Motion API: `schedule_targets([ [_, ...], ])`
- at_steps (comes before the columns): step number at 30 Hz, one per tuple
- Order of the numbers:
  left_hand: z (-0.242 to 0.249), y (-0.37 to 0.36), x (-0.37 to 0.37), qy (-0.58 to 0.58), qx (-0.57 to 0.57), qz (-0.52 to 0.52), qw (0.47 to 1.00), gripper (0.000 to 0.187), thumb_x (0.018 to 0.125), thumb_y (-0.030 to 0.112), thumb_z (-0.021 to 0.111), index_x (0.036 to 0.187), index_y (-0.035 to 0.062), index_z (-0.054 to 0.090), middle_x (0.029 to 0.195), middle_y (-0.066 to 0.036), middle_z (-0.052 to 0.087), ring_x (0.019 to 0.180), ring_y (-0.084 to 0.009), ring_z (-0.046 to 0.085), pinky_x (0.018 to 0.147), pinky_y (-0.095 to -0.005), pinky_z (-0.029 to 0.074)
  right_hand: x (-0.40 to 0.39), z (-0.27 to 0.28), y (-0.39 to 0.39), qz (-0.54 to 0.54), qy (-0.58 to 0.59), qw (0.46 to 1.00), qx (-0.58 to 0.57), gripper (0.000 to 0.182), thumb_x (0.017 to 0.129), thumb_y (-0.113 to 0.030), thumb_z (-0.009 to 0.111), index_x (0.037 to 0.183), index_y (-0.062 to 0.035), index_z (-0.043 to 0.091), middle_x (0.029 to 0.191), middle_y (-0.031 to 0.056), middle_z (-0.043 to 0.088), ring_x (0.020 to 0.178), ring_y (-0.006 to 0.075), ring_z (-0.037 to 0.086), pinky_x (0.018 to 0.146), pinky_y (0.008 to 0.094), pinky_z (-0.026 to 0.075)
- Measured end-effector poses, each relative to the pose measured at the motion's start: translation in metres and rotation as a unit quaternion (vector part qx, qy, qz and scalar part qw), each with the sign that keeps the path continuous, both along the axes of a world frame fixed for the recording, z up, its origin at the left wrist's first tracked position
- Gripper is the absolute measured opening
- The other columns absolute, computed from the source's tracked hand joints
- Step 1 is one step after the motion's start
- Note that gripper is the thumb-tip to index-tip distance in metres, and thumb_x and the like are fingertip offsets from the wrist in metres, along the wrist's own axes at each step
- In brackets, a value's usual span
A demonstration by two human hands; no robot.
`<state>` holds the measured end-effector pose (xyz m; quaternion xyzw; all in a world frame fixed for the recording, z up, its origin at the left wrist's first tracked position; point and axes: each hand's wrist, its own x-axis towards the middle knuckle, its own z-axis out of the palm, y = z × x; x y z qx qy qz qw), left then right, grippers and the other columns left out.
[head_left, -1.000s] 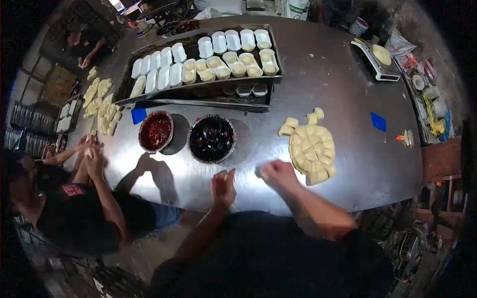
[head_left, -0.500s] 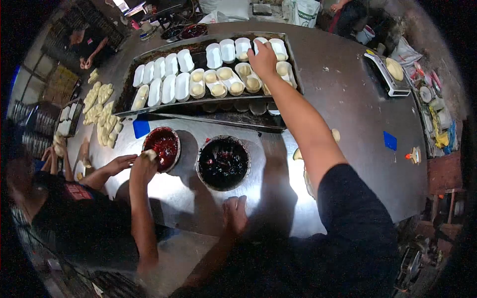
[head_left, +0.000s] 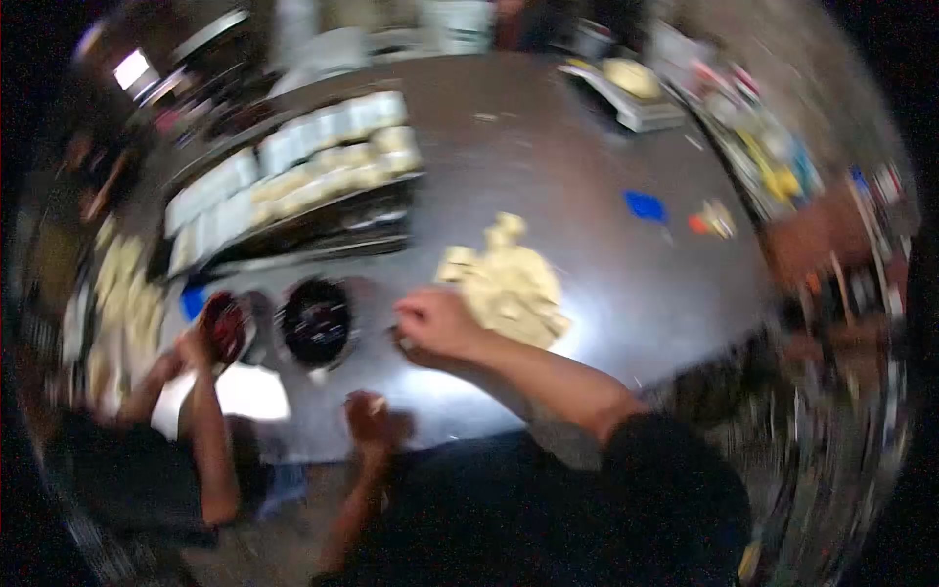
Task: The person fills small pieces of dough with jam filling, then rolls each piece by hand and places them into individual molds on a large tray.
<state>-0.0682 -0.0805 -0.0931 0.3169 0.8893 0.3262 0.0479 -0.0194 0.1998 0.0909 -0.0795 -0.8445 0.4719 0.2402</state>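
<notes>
The picture is smeared by motion. My right hand [head_left: 442, 323] is over the table with its fingers curled in, just left of a pile of pale dough pieces [head_left: 511, 289]. Whatever lies inside those fingers is hidden. Lower down, near the table's front edge, my left hand [head_left: 375, 421] is also curled, with a small pale spot at its fingers that I cannot make out. Between my hands and the co-worker stands a bowl of dark filling [head_left: 315, 323]. A large tray [head_left: 293, 252] behind it carries rows of white paper cups [head_left: 308, 134], several with dough in them.
At left a co-worker's hands [head_left: 196, 349] are by a bowl of red filling [head_left: 227, 328]. More dough pieces [head_left: 127, 289] lie beyond. A blue scraper [head_left: 646, 205] rests on the right, and a scale [head_left: 650, 115] with dough [head_left: 631, 78] stands at the far side.
My right hand has come back from the paper cups on the tray to beside the dough pile. The view has swung right, so the tray and bowls appear farther left.
</notes>
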Motion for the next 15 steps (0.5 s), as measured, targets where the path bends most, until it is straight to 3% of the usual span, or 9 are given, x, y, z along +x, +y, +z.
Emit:
schedule_targets([
  [1,0.037,0.010,0.007,-0.038,0.193,-0.053,0.979,0.024,0.093,0.027,0.059,0.087,0.0044,0.057,0.076,-0.003,0.058,0.068,-0.0165,0.055,0.062,-0.0308,0.047,0.018,0.001,-0.009,-0.009,-0.007,1.000,0.023,0.020,0.082,-0.017,0.060,0.094,-0.0025,0.070,0.087,0.0176,0.067,0.079,0.0313,0.065,0.072,0.0398,0.052],
  [3,0.133,0.047,0.028,-0.355,0.209,0.069,0.908,0.020,0.093,0.022,0.061,0.094,0.0030,0.057,0.080,-0.001,0.059,0.075,-0.0105,0.056,0.063,-0.0248,0.046,0.033,0.007,-0.029,-0.036,0.028,0.999,0.030,0.017,0.082,-0.014,0.062,0.091,-0.0012,0.068,0.081,0.0160,0.065,0.080,0.0284,0.066,0.072,0.0375,0.053],
  [5,0.189,0.090,0.047,-0.343,0.337,0.062,0.875,0.018,0.087,0.004,0.066,0.102,0.0002,0.057,0.091,-0.004,0.060,0.082,-0.0098,0.058,0.069,-0.0226,0.048,0.043,0.036,-0.043,-0.048,0.019,0.991,-0.123,0.011,0.082,-0.011,0.065,0.086,-0.0015,0.067,0.079,0.0141,0.065,0.082,0.0259,0.066,0.071,0.0343,0.052],
  [6,0.211,0.102,0.054,-0.333,0.359,0.049,0.871,0.021,0.086,0.001,0.066,0.105,-0.0011,0.057,0.094,-0.005,0.060,0.082,-0.0103,0.058,0.070,-0.0222,0.047,0.041,0.045,-0.049,-0.067,0.114,0.985,-0.114,0.011,0.084,-0.009,0.065,0.079,0.0004,0.064,0.073,0.0115,0.062,0.073,0.0195,0.065,0.063,0.0285,0.051],
  [7,0.234,0.111,0.061,-0.325,0.381,0.035,0.865,0.024,0.085,-0.002,0.066,0.107,-0.0025,0.057,0.097,-0.007,0.060,0.083,-0.0108,0.058,0.071,-0.0219,0.047,0.042,0.059,-0.046,-0.048,0.124,0.985,-0.110,0.011,0.084,-0.009,0.065,0.079,0.0004,0.064,0.073,0.0115,0.062,0.073,0.0195,0.065,0.063,0.0285,0.051],
  [9,0.259,0.129,0.067,-0.428,0.482,-0.040,0.763,0.016,0.092,0.004,0.061,0.105,-0.0043,0.057,0.097,-0.006,0.061,0.088,-0.0129,0.058,0.080,-0.0260,0.048,0.050,0.088,-0.031,-0.112,0.278,0.952,-0.063,0.018,0.086,-0.008,0.063,0.071,0.0015,0.061,0.066,0.0092,0.061,0.059,0.0140,0.059,0.053,0.0255,0.047],
  [11,0.306,0.146,0.068,-0.391,0.443,-0.054,0.805,0.021,0.099,0.016,0.053,0.094,-0.0035,0.060,0.095,-0.004,0.060,0.084,-0.0103,0.055,0.075,-0.0237,0.045,0.047,0.132,-0.023,-0.132,0.342,0.913,-0.180,0.033,0.090,-0.016,0.062,0.062,-0.0009,0.052,0.050,0.0075,0.050,0.046,0.0140,0.053,0.047,0.0262,0.040],
  [13,0.311,0.155,0.058,-0.024,0.346,-0.022,0.938,0.046,0.104,0.034,0.043,0.079,-0.0011,0.060,0.085,-0.002,0.058,0.077,-0.0095,0.051,0.069,-0.0250,0.044,0.033,0.121,-0.012,-0.218,0.264,0.928,-0.148,0.041,0.090,-0.014,0.063,0.055,-0.0011,0.047,0.045,0.0062,0.048,0.042,0.0123,0.048,0.045,0.0263,0.037],
  [15,0.308,0.157,0.054,-0.233,0.402,0.142,0.874,0.061,0.103,0.049,0.037,0.068,0.0031,0.057,0.073,-0.001,0.054,0.067,-0.0100,0.048,0.061,-0.0269,0.041,0.027,0.102,-0.054,-0.119,0.261,0.954,-0.091,0.040,0.090,-0.012,0.062,0.053,0.0005,0.051,0.048,0.0088,0.051,0.043,0.0114,0.048,0.044,0.0279,0.035],
])
